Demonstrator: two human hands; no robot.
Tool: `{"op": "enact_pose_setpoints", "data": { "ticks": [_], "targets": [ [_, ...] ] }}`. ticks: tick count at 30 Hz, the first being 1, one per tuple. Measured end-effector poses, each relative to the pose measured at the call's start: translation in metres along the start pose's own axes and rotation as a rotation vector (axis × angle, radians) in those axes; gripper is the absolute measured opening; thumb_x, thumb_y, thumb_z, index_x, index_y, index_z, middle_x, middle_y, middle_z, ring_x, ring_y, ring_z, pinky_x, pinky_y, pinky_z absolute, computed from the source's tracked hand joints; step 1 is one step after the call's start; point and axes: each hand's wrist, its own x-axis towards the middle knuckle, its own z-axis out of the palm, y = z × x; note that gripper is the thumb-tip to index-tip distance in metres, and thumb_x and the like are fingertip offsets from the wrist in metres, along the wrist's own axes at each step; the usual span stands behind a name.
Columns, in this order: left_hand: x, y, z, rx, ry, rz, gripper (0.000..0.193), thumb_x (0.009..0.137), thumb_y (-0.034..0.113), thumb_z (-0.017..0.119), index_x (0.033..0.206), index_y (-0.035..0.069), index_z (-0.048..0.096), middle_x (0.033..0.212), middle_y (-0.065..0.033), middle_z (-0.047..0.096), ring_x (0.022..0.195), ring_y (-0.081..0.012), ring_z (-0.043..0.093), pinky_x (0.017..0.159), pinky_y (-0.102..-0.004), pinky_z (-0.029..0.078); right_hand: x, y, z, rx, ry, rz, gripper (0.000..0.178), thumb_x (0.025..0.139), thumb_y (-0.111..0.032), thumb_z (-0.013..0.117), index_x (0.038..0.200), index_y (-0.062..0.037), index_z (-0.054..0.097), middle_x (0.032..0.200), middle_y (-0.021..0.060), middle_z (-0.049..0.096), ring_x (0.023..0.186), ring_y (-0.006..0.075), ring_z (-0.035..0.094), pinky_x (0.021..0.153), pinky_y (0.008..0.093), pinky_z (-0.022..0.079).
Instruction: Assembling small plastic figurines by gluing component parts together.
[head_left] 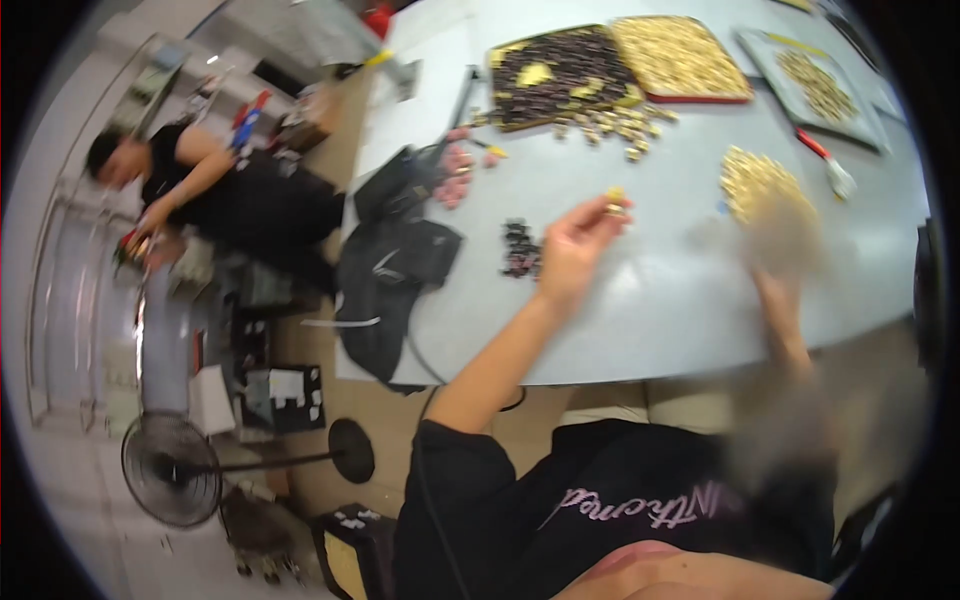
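Above the middle of the table, my left hand (577,250) pinches a small gold-coloured piece (615,207) between thumb and fingertips. Just left of that hand lies a small cluster of black pieces (518,250). My right hand (778,285) reaches to the near side of a loose pile of pale gold pieces (752,175). A grey blurred patch covers its fingers, so whether it holds anything is hidden. Several loose gold pieces (632,130) lie scattered beyond my left hand.
Farther back are a tray of dark pieces (560,80), a red-rimmed tray of gold pieces (700,98) and a grey tray (870,128). A red-handled brush (825,160) lies at right. Pink pieces (455,180) and a black bag (385,270) sit at left. Another person (215,180) stands beyond, near a fan (172,468).
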Motion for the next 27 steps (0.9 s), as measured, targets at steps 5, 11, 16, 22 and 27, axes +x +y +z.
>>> {"op": "enact_pose_setpoints", "data": {
  "ticks": [5,11,16,22,27],
  "targets": [
    [0.002,0.005,-0.006,-0.198,-0.042,-0.045,0.036,0.09,0.015,0.057,0.122,0.0,0.051,0.113,-0.0104,0.059,0.095,-0.0118,0.057,0.086,-0.0243,0.046,0.017,-0.009,0.009,-0.077,-0.106,-0.04,0.056,0.072,-0.006,0.071,0.121,-0.0051,0.044,0.118,0.0069,0.048,0.105,0.0177,0.047,0.088,0.0291,0.039],
    [0.004,0.001,-0.007,-0.343,-0.051,-0.114,0.039,0.089,0.022,0.058,0.121,0.001,0.051,0.108,-0.0085,0.058,0.09,-0.0101,0.056,0.084,-0.0241,0.046,0.031,-0.007,0.013,-0.102,-0.328,-0.055,0.047,0.073,-0.006,0.07,0.115,-0.0061,0.049,0.111,0.0054,0.052,0.1,0.0172,0.05,0.085,0.0281,0.04],
    [0.005,-0.002,-0.009,-0.398,-0.103,-0.091,0.041,0.086,0.027,0.06,0.117,0.001,0.053,0.101,-0.0064,0.059,0.086,-0.0101,0.055,0.082,-0.0252,0.046,0.042,-0.014,0.02,-0.125,-0.48,-0.072,0.03,0.077,-0.006,0.067,0.104,-0.0042,0.055,0.106,0.0052,0.056,0.096,0.0173,0.053,0.082,0.0298,0.043],
    [0.004,-0.004,-0.01,-0.457,-0.202,-0.079,0.046,0.08,0.032,0.065,0.114,0.003,0.055,0.099,-0.0064,0.06,0.085,-0.0119,0.056,0.082,-0.0257,0.047,0.05,-0.011,0.036,-0.021,-0.535,0.082,0.02,0.08,-0.006,0.064,0.098,-0.0023,0.055,0.103,0.0076,0.059,0.088,0.0203,0.057,0.077,0.031,0.045],
    [0.001,0.002,-0.004,-0.377,-0.088,-0.095,0.042,0.078,0.025,0.068,0.111,0.004,0.056,0.097,-0.0071,0.06,0.087,-0.0132,0.057,0.081,-0.0266,0.048,0.053,-0.003,0.047,-0.123,-0.558,-0.175,0.028,0.082,-0.006,0.062,0.108,-0.0032,0.053,0.104,0.0099,0.06,0.086,0.0222,0.059,0.077,0.0307,0.047]
  ]
}}
